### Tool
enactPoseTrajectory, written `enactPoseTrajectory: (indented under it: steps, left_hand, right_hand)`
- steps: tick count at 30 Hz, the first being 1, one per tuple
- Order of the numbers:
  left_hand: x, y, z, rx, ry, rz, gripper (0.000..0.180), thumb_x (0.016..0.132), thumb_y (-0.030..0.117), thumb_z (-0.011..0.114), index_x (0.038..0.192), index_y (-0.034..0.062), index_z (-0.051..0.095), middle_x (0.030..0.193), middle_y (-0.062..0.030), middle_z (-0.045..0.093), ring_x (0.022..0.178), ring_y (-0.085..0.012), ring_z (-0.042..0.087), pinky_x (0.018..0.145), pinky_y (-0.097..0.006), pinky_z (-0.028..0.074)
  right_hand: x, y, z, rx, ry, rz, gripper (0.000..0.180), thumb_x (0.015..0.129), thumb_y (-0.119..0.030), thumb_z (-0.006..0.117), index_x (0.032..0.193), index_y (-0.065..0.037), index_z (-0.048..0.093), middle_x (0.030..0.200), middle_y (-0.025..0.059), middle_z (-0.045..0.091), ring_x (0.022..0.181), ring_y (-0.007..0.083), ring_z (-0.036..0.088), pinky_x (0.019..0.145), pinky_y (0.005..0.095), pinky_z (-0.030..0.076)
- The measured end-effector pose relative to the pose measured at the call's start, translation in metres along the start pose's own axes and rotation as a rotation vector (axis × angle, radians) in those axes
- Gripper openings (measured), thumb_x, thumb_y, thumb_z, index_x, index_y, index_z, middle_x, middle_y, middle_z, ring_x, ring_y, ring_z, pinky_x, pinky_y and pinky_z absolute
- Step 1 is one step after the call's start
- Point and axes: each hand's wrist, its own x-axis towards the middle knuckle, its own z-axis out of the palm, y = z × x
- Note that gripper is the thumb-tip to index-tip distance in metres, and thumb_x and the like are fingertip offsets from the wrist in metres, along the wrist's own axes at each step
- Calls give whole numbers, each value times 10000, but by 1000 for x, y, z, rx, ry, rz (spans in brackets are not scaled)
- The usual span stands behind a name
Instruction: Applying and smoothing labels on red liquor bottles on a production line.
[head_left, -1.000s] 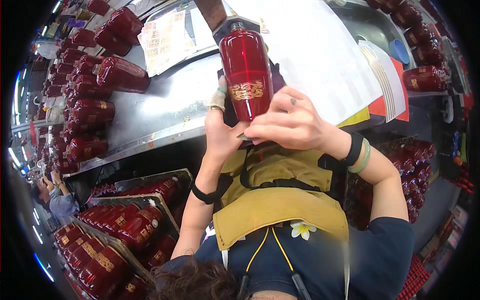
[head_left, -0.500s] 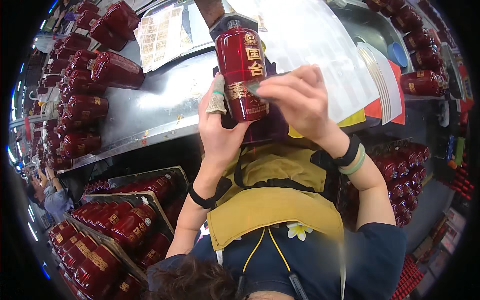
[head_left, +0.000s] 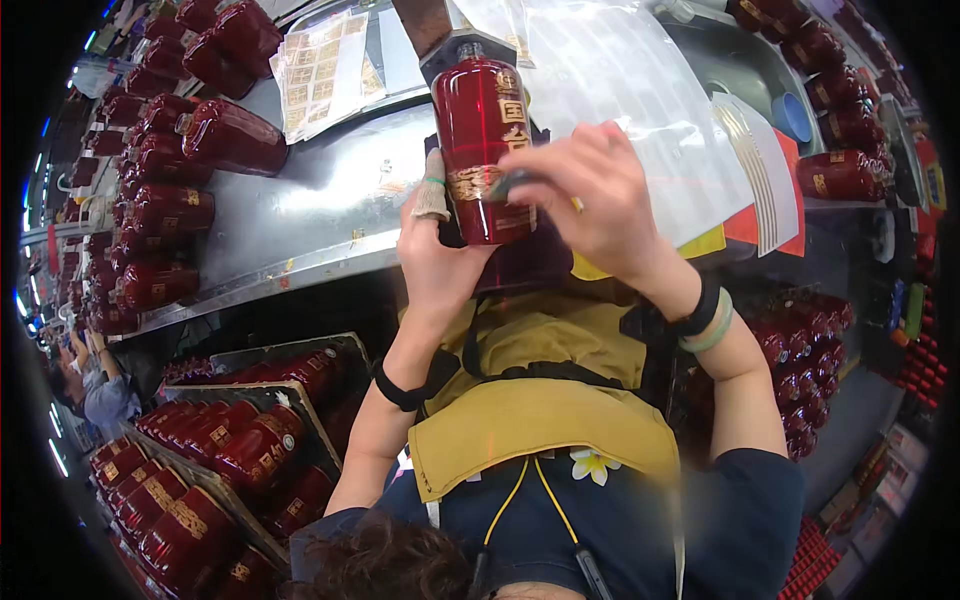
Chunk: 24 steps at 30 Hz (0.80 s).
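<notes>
A dark red glass bottle [head_left: 465, 110] with gold lettering lies on its back in front of me, its neck pointing away. My left hand [head_left: 437, 260] is closed around the bottle's left side and bottom end; a cloth finger cover [head_left: 432, 200] sits on one of its fingers. Pinched in my right hand [head_left: 600, 205] is a small dark flat scraper [head_left: 510, 183], its edge at the gold patterned band [head_left: 472, 183] low on the bottle. Fingers partly hide the scraper and the lettering on the right side.
A metal bracket [head_left: 425, 25] stands at the bottle's neck. Sheets of gold decals [head_left: 322, 75] lie left on the metal table [head_left: 300, 200], translucent sheets [head_left: 640, 110] right. A sink [head_left: 730, 60] holds a blue cup [head_left: 792, 113]. Red bottles [head_left: 235, 138] crowd the left; filled crates [head_left: 235, 440] stand below.
The bottle has rolled slightly so its lettering sits farther right. My right hand with the scraper has shifted a little to the left and nearer me along the gold band.
</notes>
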Motion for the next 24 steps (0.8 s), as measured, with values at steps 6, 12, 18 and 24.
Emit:
enactPoseTrajectory:
  steps: [6,12,18,24]
  left_hand:
    - [2,-3,-4,47,14,184,958,680,133,940,1490,-65,468,1405,-240,587,1273,-328,600,1082,-394,463]
    - [2,4,-5,-72,-36,-11,973,662,171,953,1479,-68,484,1312,-227,646,1183,-327,636,1024,-393,494]
    - [-2,6,-4,148,79,210,800,599,147,963,1304,-38,633,1247,-200,655,1218,-421,563,1072,-493,437]
    - [2,17,-5,196,138,308,660,603,143,954,1185,-7,680,1237,-176,641,1189,-404,565,1032,-495,445]
  right_hand:
    - [-18,13,15,-9,94,-195,169,784,-90,760,932,-171,765,948,-35,756,782,155,589,800,320,426]
    - [2,22,14,-27,182,68,182,778,-84,789,943,-155,758,919,-23,740,765,201,587,752,340,440]
    - [-20,-11,8,41,-59,-289,271,711,-70,777,960,-175,789,958,-30,747,771,180,567,764,335,436]
    - [-7,7,8,-114,74,-228,267,720,-100,765,977,-169,793,928,-42,726,743,179,558,746,325,445]
